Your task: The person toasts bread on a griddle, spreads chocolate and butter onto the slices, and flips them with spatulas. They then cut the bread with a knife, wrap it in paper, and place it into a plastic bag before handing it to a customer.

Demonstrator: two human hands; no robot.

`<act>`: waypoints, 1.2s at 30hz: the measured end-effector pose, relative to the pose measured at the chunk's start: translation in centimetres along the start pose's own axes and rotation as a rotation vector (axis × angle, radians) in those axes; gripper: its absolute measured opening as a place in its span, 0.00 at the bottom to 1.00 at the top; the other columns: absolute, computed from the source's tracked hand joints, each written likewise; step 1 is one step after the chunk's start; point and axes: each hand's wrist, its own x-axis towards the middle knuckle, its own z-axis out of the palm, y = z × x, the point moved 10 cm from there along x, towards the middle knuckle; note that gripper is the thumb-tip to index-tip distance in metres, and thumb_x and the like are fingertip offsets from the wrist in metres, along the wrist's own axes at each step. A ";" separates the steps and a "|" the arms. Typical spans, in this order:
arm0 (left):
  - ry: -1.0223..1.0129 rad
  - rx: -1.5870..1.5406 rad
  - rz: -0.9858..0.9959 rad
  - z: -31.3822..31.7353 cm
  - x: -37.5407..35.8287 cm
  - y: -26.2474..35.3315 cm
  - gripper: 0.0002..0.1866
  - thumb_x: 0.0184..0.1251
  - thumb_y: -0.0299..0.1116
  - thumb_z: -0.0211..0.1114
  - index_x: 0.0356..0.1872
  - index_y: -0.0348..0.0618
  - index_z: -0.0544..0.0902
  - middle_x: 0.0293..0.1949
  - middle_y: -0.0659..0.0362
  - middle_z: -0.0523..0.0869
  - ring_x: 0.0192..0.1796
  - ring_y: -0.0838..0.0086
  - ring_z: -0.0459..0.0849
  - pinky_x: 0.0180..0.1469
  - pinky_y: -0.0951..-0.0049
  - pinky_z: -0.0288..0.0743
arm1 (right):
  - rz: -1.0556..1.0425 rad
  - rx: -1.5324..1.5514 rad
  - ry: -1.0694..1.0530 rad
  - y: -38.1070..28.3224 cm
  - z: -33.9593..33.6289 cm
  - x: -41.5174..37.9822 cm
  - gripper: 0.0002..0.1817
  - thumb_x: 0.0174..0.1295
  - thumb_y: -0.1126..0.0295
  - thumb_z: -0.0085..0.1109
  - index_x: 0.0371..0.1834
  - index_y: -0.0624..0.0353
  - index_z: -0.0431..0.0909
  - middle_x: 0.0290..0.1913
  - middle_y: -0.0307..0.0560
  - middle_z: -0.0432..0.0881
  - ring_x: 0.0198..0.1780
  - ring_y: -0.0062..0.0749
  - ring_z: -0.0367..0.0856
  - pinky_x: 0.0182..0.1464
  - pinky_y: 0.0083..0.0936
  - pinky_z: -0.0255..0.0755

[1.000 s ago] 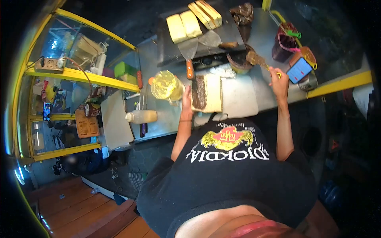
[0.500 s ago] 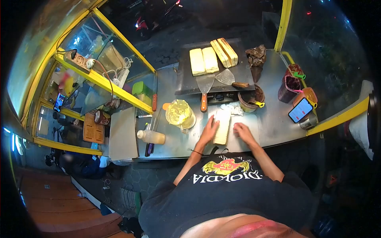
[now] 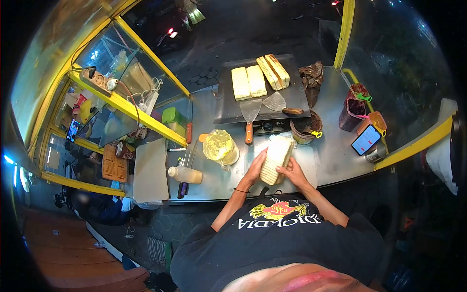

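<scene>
Pale-yellow bread (image 3: 277, 158), clasped between part-curled left hand (image 3: 255, 168) (nine o'clock) and right hand (image 3: 295, 174) (four o'clock), likely needs gentle, even pressure.

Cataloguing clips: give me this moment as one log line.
left hand: holding bread loaf | right hand: holding same loaf | nearby: yellow-smeared jug, griddle bearing more bread

Street-side food stall: bread (image 3: 256, 81) on griddle (image 3: 225, 100), metal table (image 3: 343, 158) under it, yellow-framed glass case (image 3: 121, 103) left of it, pavement (image 3: 287, 36) beyond.
</scene>
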 end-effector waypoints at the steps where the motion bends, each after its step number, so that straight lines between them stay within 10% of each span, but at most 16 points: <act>1: -0.028 -0.231 0.036 0.3 0.1 1.5 0.32 0.80 0.52 0.43 0.73 0.39 0.63 0.68 0.51 0.72 0.67 0.68 0.73 0.69 0.67 0.64 | -0.216 -0.044 -0.038 -3.5 0.9 -0.6 0.38 0.58 0.67 0.71 0.69 0.60 0.61 0.70 0.52 0.67 0.71 0.46 0.67 0.70 0.47 0.62; 2: -0.055 -0.466 0.067 0.6 0.1 3.0 0.33 0.80 0.55 0.40 0.73 0.38 0.63 0.69 0.49 0.71 0.68 0.66 0.72 0.71 0.64 0.62 | -0.207 -0.046 -0.030 -5.1 0.9 -1.2 0.38 0.58 0.67 0.71 0.69 0.60 0.61 0.70 0.52 0.67 0.71 0.46 0.67 0.70 0.47 0.62; 5: -0.084 -0.473 0.116 1.1 -0.5 3.8 0.31 0.81 0.50 0.40 0.73 0.37 0.62 0.69 0.47 0.71 0.70 0.63 0.71 0.73 0.63 0.60 | -0.591 -1.413 -0.046 -11.6 4.3 -4.4 0.39 0.55 0.71 0.68 0.72 0.55 0.63 0.67 0.57 0.71 0.70 0.54 0.67 0.72 0.39 0.59; 8: -0.036 0.392 0.092 0.8 -1.2 -1.1 0.27 0.73 0.34 0.60 0.70 0.37 0.70 0.68 0.48 0.74 0.70 0.67 0.70 0.71 0.71 0.61 | -0.661 -1.199 -0.035 -12.8 1.0 -2.6 0.34 0.56 0.71 0.68 0.68 0.57 0.68 0.62 0.53 0.75 0.64 0.45 0.73 0.65 0.39 0.68; 10: -0.034 0.415 0.096 0.6 -1.5 -0.9 0.28 0.72 0.37 0.62 0.69 0.37 0.70 0.67 0.49 0.75 0.69 0.67 0.71 0.71 0.70 0.61 | -0.573 -0.941 0.345 -18.7 -2.8 -0.6 0.30 0.58 0.69 0.68 0.65 0.59 0.71 0.49 0.52 0.81 0.45 0.36 0.83 0.43 0.30 0.77; 14: 0.161 -0.086 0.085 -2.3 -1.1 2.9 0.27 0.73 0.44 0.60 0.66 0.38 0.73 0.63 0.48 0.78 0.65 0.67 0.76 0.66 0.68 0.69 | -0.276 -0.641 0.371 -20.4 -5.3 6.5 0.30 0.61 0.61 0.69 0.63 0.63 0.70 0.21 0.39 0.79 0.17 0.20 0.73 0.19 0.22 0.65; 17: 0.239 -0.754 0.049 -4.2 0.0 5.0 0.25 0.76 0.51 0.54 0.60 0.41 0.75 0.47 0.53 0.84 0.46 0.71 0.83 0.49 0.72 0.77 | -0.013 -0.394 0.210 -17.0 -4.1 11.0 0.27 0.63 0.60 0.66 0.60 0.64 0.69 0.21 0.43 0.79 0.13 0.20 0.70 0.14 0.19 0.61; 19: 0.079 -0.573 -0.064 -4.2 1.9 5.4 0.22 0.77 0.51 0.52 0.51 0.41 0.76 0.27 0.64 0.76 0.24 0.81 0.72 0.30 0.79 0.68 | 0.001 -0.207 0.208 -16.6 -4.4 12.6 0.19 0.66 0.64 0.61 0.54 0.64 0.73 0.25 0.45 0.82 0.15 0.20 0.73 0.16 0.18 0.68; 24: 0.116 -0.344 -0.087 -6.1 -0.9 12.6 0.16 0.77 0.47 0.51 0.37 0.44 0.73 0.17 0.73 0.61 0.15 0.88 0.56 0.20 0.83 0.55 | -0.013 -0.281 0.230 -18.6 -6.0 13.7 0.13 0.67 0.66 0.54 0.46 0.65 0.78 0.23 0.47 0.82 0.15 0.23 0.77 0.16 0.19 0.71; 30: 0.621 0.692 0.216 -13.8 0.5 23.2 0.23 0.70 0.49 0.52 0.26 0.38 0.77 0.17 0.58 0.76 0.22 0.71 0.77 0.28 0.65 0.68 | -0.102 -0.201 0.308 -17.4 -3.0 19.8 0.15 0.65 0.66 0.55 0.43 0.72 0.77 0.23 0.55 0.82 0.17 0.32 0.81 0.18 0.26 0.77; 36: 0.458 1.027 0.298 -16.9 10.1 23.2 0.25 0.69 0.51 0.51 0.33 0.33 0.77 0.20 0.48 0.78 0.27 0.58 0.80 0.35 0.59 0.72 | -0.255 -0.225 0.334 -20.9 2.3 24.8 0.16 0.61 0.65 0.58 0.36 0.72 0.79 0.25 0.58 0.83 0.22 0.42 0.85 0.25 0.32 0.81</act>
